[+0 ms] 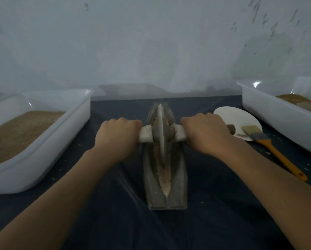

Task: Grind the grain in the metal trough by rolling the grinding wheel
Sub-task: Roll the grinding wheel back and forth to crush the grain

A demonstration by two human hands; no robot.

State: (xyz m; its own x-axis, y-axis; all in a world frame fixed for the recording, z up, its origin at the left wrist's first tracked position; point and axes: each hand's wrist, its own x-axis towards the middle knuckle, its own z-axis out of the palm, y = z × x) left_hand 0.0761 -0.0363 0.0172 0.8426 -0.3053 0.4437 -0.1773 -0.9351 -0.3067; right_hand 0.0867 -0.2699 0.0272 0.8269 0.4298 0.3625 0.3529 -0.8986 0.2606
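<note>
Both sets of fingers curl tight round one wrapped axle: the left hand (pixel 119 137) and right hand (pixel 205 134) each grip an end. Between them one grinding wheel (pixel 161 131) stands in one metal trough (pixel 166 159) holding grain (pixel 163 175). Outward sit two white tubs (pixel 75 109), one plate (pixel 239 114) and one brush (pixel 270 147).

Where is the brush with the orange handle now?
In the head view the brush lies on the dark table, right of the right hand, its bristles on the white plate.
</note>
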